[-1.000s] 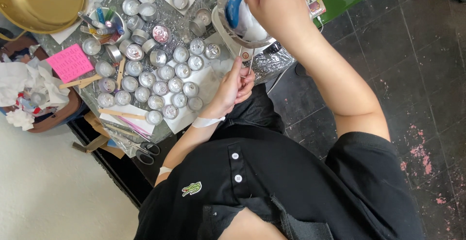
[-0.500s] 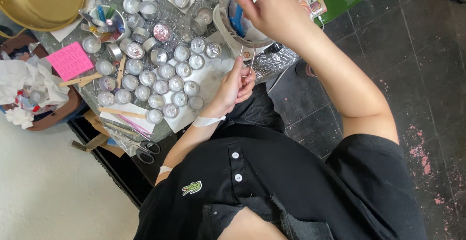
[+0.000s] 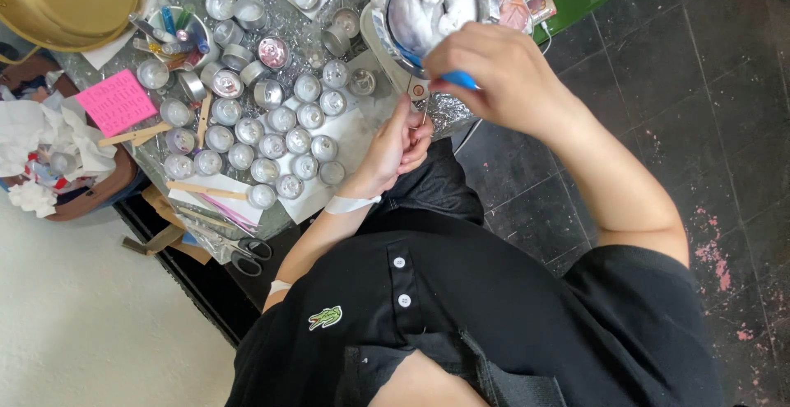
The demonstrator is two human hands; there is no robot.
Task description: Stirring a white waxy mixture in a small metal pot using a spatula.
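A foil-lined bowl of white wax sits at twelve o'clock on the cluttered table. The right hand, at the bowl's five o'clock, is clenched around a blue tool dipping into it. The left hand pinches something too small to tell, near small metal cups.

I'm wearing a black polo shirt that fills the lower middle and lower right of the frame. Its placket has two small white buttons, one above the other, and a small green crocodile emblem is stitched on the chest to their left. The sleeves are short, so both my arms are bare. A white band wraps my left wrist at centre frame, and a second white strip crosses that forearm lower left.
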